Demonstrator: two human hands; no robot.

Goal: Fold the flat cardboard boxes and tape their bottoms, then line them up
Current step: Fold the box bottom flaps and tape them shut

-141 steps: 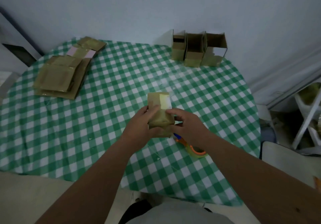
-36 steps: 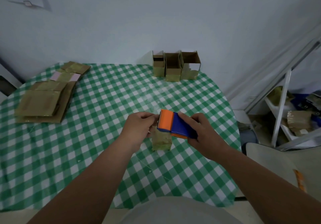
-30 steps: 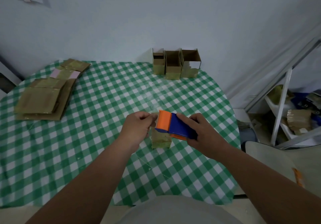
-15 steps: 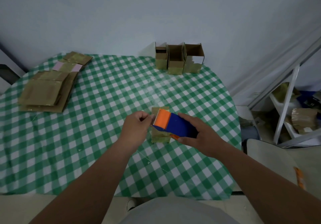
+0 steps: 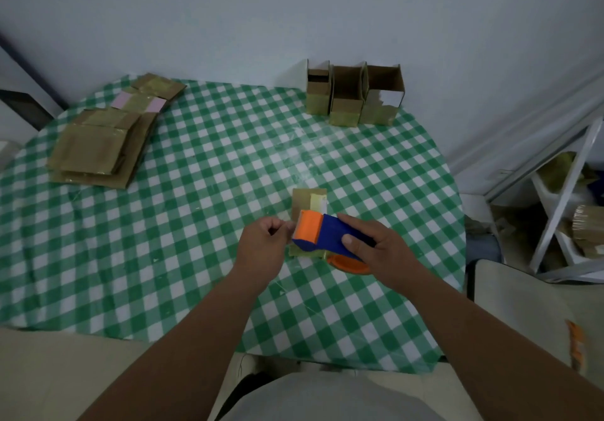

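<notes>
- Cardboard box stands small and folded near the middle of the bench, partly hidden behind a tape dispenser; a pale glossy strip shows on its upper face.
- Right hand reaches in from the near right, its fingers wrapped around the blue body of the dispenser, thumb on top; the orange head points left.
- Left hand sits just left of that orange head, fingers curled in a pinch; whether tape is between them, I cannot tell.
- Three folded boxes stand open-topped in a row at the far edge.
- Flat cardboard pieces lie stacked at the far left on the green-and-white checked cloth.
</notes>
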